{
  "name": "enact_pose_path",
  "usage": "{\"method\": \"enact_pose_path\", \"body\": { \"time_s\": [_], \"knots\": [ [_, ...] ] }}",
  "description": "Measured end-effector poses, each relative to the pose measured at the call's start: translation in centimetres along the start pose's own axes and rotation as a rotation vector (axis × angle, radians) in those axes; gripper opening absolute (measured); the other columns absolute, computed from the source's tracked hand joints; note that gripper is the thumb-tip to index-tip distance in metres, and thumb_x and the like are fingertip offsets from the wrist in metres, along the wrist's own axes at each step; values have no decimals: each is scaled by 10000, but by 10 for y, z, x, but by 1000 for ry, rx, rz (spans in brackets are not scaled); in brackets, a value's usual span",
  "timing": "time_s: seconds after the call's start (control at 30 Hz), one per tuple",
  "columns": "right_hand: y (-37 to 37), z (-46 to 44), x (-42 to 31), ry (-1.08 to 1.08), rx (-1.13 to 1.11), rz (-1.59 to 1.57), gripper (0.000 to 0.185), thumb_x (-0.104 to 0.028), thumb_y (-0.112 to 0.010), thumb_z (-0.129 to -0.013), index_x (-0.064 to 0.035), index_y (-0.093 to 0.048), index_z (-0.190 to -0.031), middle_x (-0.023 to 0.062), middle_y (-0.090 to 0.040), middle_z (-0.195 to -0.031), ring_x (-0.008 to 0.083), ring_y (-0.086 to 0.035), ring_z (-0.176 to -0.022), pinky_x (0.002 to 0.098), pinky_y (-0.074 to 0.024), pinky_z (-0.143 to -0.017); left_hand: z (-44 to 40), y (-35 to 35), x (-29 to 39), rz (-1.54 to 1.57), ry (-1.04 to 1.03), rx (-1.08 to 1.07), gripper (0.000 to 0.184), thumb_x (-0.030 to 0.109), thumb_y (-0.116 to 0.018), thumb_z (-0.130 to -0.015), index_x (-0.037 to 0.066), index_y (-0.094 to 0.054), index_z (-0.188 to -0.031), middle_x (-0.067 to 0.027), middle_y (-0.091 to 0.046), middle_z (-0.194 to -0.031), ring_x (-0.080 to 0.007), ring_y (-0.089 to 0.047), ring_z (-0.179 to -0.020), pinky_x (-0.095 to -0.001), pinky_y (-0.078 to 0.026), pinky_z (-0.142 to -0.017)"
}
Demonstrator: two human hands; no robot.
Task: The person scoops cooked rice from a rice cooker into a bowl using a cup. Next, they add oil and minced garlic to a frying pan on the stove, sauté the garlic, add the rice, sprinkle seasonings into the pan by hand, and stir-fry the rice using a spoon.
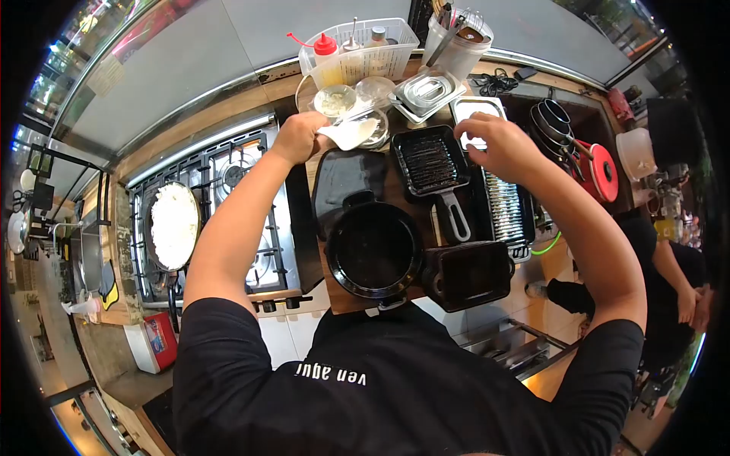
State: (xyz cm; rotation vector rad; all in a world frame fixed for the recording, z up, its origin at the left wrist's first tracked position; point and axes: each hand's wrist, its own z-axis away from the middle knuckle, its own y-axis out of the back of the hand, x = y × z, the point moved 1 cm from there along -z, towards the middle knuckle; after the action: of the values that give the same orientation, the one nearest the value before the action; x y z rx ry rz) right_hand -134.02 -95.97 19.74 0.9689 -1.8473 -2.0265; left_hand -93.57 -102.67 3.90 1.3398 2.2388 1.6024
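Observation:
My left hand (299, 138) is closed on a white, broad-bladed spatula (350, 135), its blade pointing right over small clear containers. Just behind the blade stands a bowl with pale shredded food (334, 100). Over a shallow metal tray (477, 110), my right hand (494, 143) has its fingers bent and apart; whether they touch the tray is unclear. Between and below my hands lie a square black grill pan (431, 161), a dark board (348, 182), a round black skillet (374, 249) and a dark rectangular pan (468, 275).
On the stove (243, 171) at left, a pan holds white food (173, 226). Behind stand a white basket of bottles (388, 61), lidded metal containers (427, 93) and a utensil bucket (458, 49). At right are a ridged metal pan (507, 216), a red lid (604, 171) and another person's arm (673, 277).

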Motion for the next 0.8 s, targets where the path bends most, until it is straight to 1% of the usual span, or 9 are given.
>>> {"method": "enact_pose_path", "body": {
  "time_s": [0.17, 0.3, 0.43, 0.53, 0.63, 0.67, 0.7, 0.77, 0.8],
  "knots": [
    [-61, -58, -43, 65, 18, -58, 240, -232, -728, -889, -44, -718, -1038, 167, -736, -1001, 360, -709, -977, 468, -565, -875, -43, 37, 15, 60, -1, 178, 90, 123, -709, -830, 40, -694, -860, -186, -678, -785, -407, -691, -766, -464, -558, -706],
    [-105, -133, -77, -258, 133, 9, 328, -323, -745, -882, -29, -719, -1025, 201, -745, -998, 393, -718, -1022, 498, -571, -899, -108, 49, 18, 40, -68, 244, 205, 183, -682, -887, 8, -632, -793, -205, -671, -737, -437, -671, -712, -482, -520, -638],
    [-114, -191, -38, -575, 155, -13, 305, -289, -685, -908, -24, -761, -1039, 246, -756, -1105, 426, -718, -1097, 511, -572, -956, -141, 44, 16, 20, -79, 276, 202, 202, -693, -896, 14, -668, -828, -202, -666, -720, -404, -677, -700, -471, -532, -646],
    [-89, -195, -3, -662, 308, -3, 310, -265, -609, -941, -32, -781, -1050, 262, -744, -1156, 437, -719, -1092, 516, -565, -971, -143, 45, 13, 116, -22, 390, 185, 182, -672, -876, 33, -635, -771, -175, -690, -751, -405, -691, -712, -463, -555, -664],
    [-70, -187, 23, -747, 355, 45, 292, -247, -595, -935, -36, -769, -1036, 243, -757, -1138, 408, -746, -1043, 494, -578, -944, -137, 47, 0, 154, -100, 481, 193, 189, -659, -871, 24, -609, -786, -178, -730, -1031, -368, -711, -955, -470, -566, -820],
    [-68, -188, 33, -866, 343, -309, 261, -193, -620, -900, -11, -728, -1052, 248, -764, -1049, 414, -751, -965, 479, -579, -926, -127, 46, -5, 181, -33, 413, 199, 192, -654, -867, 6, -599, -823, -179, -719, -1130, -355, -697, -1044, -459, -558, -872],
    [-66, -190, 31, -866, 341, -307, 261, -193, -620, -900, -11, -728, -1052, 248, -764, -1049, 414, -751, -965, 479, -579, -926, -112, 53, -3, 182, -31, 414, 199, 192, -654, -867, 6, -599, -823, -179, -719, -1130, -355, -697, -1044, -459, -558, -872],
    [-69, -189, 24, -971, 689, -704, 267, -129, -643, -865, 19, -678, -1084, 233, -733, -957, 404, -719, -885, 451, -576, -871, -62, 67, 6, 85, 136, 253, 315, 199, -713, -913, 43, -703, -1186, -93, -753, -1032, -232, -721, -900, -365, -564, -828],
    [-75, -188, 16, -588, 960, -325, 248, -88, -662, -846, 23, -679, -1067, 208, -704, -945, 386, -696, -857, 441, -575, -833, -33, 68, 4, 189, 196, 237, 309, 170, -714, -920, 46, -695, -1203, -82, -738, -993, -200, -712, -886, -348, -559, -811]
  ]
}}
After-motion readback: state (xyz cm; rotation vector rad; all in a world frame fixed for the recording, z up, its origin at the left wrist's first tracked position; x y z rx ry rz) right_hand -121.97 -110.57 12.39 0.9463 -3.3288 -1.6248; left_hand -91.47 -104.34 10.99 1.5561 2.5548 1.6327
